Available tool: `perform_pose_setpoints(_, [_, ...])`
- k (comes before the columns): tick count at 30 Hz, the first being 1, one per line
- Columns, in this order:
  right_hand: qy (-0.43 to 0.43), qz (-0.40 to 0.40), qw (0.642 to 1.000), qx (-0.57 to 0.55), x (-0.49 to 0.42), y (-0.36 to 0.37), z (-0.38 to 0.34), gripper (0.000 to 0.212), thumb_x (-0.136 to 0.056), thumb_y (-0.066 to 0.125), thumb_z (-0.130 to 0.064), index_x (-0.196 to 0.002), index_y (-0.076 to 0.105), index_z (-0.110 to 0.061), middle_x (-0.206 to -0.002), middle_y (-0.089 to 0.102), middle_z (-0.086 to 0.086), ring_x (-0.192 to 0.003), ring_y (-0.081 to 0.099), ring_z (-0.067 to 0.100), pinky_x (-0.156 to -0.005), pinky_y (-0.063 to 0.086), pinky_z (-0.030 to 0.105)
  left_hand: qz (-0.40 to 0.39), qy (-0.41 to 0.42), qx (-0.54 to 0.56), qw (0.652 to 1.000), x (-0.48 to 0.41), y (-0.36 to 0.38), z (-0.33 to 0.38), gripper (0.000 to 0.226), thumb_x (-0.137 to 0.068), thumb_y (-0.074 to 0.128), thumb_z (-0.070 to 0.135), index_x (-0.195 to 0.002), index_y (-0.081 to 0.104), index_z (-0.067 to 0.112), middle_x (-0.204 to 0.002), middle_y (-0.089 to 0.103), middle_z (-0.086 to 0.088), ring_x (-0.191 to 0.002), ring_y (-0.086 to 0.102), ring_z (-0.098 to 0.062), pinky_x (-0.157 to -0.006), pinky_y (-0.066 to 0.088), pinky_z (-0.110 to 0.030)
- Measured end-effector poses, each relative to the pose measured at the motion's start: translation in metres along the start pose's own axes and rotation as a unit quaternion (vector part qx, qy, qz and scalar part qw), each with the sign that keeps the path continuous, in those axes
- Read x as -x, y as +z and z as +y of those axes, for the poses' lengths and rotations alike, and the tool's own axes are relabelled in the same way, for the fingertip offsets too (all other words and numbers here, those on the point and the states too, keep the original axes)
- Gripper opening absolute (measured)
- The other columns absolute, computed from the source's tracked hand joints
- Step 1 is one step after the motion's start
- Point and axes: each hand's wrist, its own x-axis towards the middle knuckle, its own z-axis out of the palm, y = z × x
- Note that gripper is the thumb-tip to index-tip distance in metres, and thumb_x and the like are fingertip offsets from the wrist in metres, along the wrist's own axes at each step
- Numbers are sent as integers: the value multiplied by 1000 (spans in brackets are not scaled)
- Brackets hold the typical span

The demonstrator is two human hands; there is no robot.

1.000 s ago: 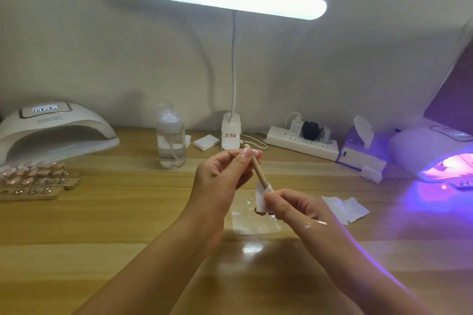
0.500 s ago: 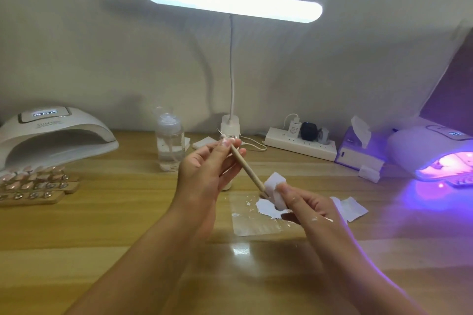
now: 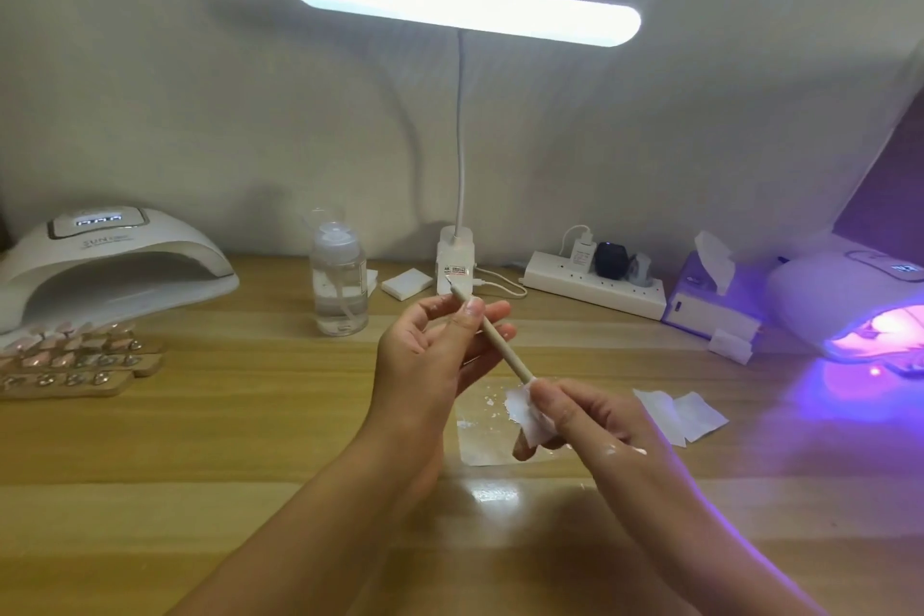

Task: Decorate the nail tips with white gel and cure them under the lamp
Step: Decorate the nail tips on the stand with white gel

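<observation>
White wipe [image 3: 530, 415], pinched in the right hand [image 3: 590, 420], wraps the lower end of a beige brush [image 3: 495, 340]. The left hand [image 3: 430, 355] grips the brush's upper end above the table [image 3: 250, 415], which looks like cleaning between coats. Nail tips [image 3: 75, 355] sit in rows on wooden strips far left, beside an unlit lamp [image 3: 115, 260]. A purple lamp [image 3: 850, 295] glows at the right, so curing seems under way. Whether the tips carry gel is too small to tell. The purple lamp's contents are cut off, and the bristles are covered.
</observation>
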Motion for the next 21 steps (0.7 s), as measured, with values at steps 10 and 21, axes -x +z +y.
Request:
perform_pose_setpoints(10, [43,55,997,-23,-4,-10,-1,26,-83,67,-53,-87,79,-31,-98,78,-6,-96,67,12,-84,49,30,-1,38,-20,999,-2,0,4,19,-98,55,13,-114,56,4,-100,77,-5,-94,74,-18,-68,56,-18])
perform_pose_setpoints(21, [-193,306,908,211,-3,-13,10,18,-99,63,-26,-108,73,-39,-96,58,-11,-90,53,13,-82,42,21,-167,-148,-37,974,11,10,-10,30,-101,44,13,-109,72,7,-103,76,-7,-74,70,-9,-65,56,-20])
